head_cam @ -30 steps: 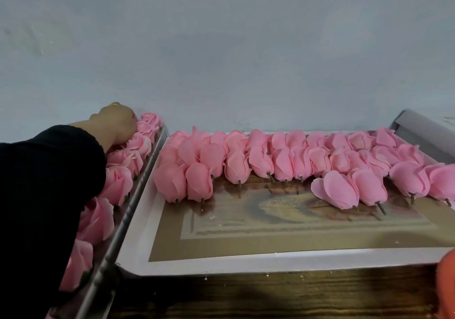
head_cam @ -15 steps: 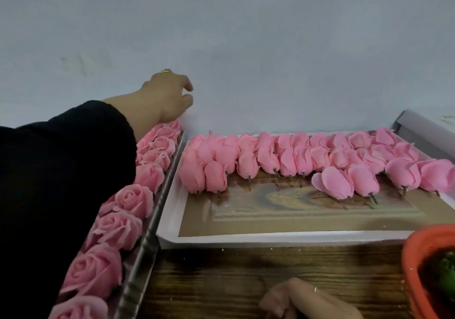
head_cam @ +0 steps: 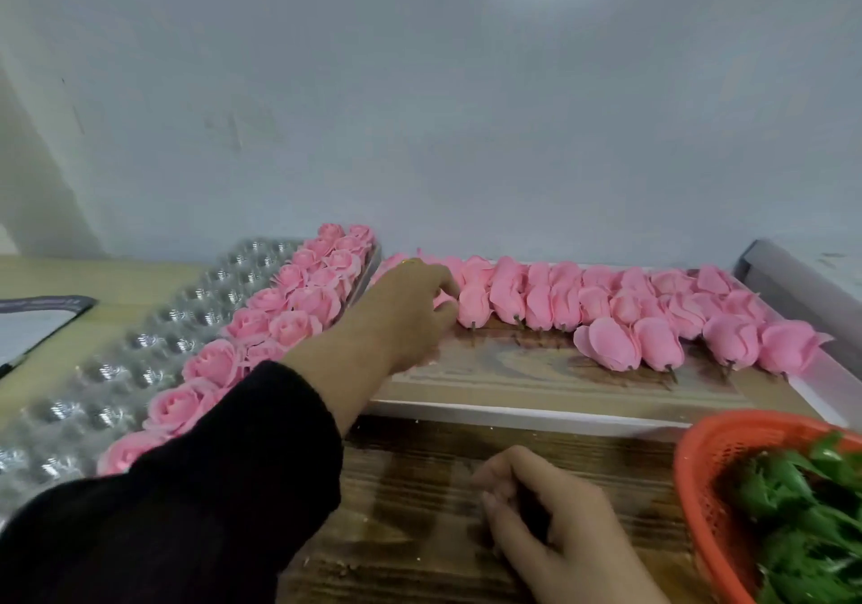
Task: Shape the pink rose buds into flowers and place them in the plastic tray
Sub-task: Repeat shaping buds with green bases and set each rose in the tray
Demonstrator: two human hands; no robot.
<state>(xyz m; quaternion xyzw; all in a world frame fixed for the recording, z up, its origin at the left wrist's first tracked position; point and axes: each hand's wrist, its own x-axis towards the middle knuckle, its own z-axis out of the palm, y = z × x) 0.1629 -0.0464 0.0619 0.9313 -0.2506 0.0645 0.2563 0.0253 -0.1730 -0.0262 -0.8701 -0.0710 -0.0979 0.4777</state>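
Observation:
Several unshaped pink rose buds with short stems lie in rows on a white-rimmed board. To its left sits a clear plastic tray with dimpled cells; two columns of shaped pink roses fill its right side. My left hand, in a black sleeve, reaches over the board's left end, its fingers curled round a bud at the end of the row. My right hand rests on the wooden table, loosely curled and holding nothing.
An orange mesh basket of green leafy calyxes stands at the front right. A grey box edge borders the board on the right. A flat dark-edged sheet lies far left. A grey wall rises right behind.
My left hand left the far end of the plastic tray and swung right and down onto the buds. The right hand came further into view, and so did the basket.

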